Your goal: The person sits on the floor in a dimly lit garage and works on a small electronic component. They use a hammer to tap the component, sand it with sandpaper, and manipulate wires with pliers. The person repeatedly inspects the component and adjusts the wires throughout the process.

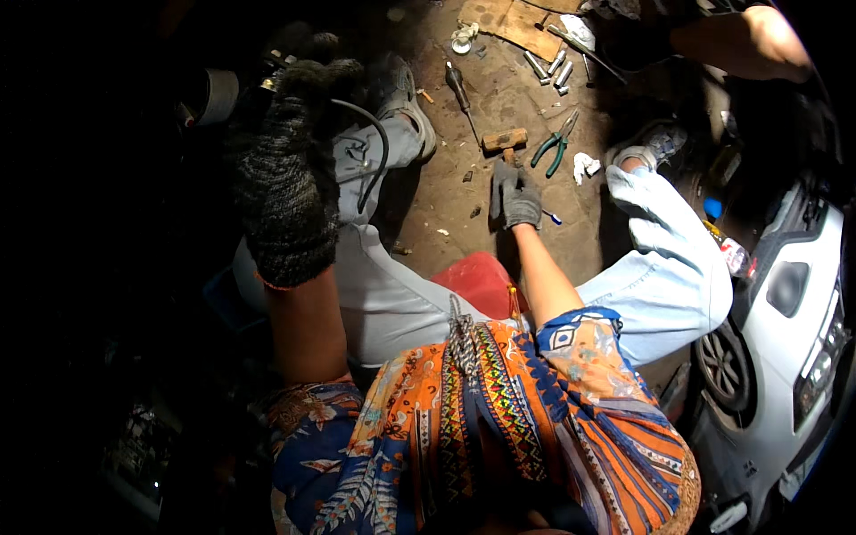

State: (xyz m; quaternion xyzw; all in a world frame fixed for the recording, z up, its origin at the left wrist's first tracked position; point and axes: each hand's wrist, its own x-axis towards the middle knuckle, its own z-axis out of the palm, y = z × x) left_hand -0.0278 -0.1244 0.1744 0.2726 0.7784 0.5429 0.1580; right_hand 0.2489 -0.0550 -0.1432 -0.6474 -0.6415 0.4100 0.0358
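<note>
Mallet (505, 140): near the middle of the lit brown floor (437, 198), tan head toward the far edge; most of its handle is hidden by the right hand (517, 198)
Right grip: in a grey glove (522, 214), low over the floor; fingers wrapped around the mallet's handle
Left grip: the left hand (303, 87), in a dark knitted glove (290, 196), is raised in shadow beyond the lit floor's left edge; a small shiny metal piece (269, 84) shows at the fingers; too dark to tell whether they pinch it
Hose: a thin dark hose (385, 147) arches beside the left glove, in front of the left trouser leg (370, 263)
Pliers: green-handled pliers (555, 148) lie just right of the mallet head
Screwdriver: a dark-handled screwdriver (456, 87), farther out; its tip is near the mallet head
Far edge: cardboard (508, 25); several metal cylinders (558, 64); a long dark bar (588, 53)
Far right corner: another person's bare limb (749, 45)
Right edge: a white car (765, 308), beyond the right trouser leg (673, 276)
Near edge: a red seat (477, 281) between the legs
</note>
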